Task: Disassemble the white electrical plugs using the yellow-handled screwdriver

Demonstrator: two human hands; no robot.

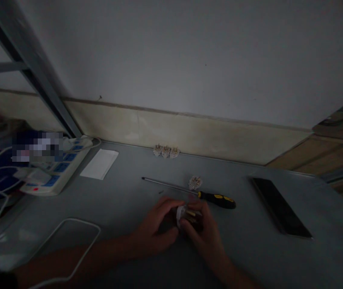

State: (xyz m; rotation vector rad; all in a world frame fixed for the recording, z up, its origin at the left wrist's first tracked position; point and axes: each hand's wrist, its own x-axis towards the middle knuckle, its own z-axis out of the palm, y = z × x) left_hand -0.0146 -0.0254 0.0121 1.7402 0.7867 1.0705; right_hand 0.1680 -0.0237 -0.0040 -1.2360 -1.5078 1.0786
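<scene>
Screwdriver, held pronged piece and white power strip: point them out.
Screwdriver [210, 197], head view: black-and-yellow handle.
Held pronged piece [180, 215], head view: white rim.
White power strip [61, 167], head view: blue socket panel.

Fingers [168, 204] and forearms [231, 273] are bare, with a dark sleeve or band [1, 281] on the left arm [51, 261].

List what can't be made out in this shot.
Head view: far side of the held plug, hidden by the fingers.
Head view: the small dark bit near the screwdriver, too small to identify.
Head view: whatever a pixelated patch covers beside the power strip.
Head view: rest of the right forearm, cut off by the bottom edge.
</scene>
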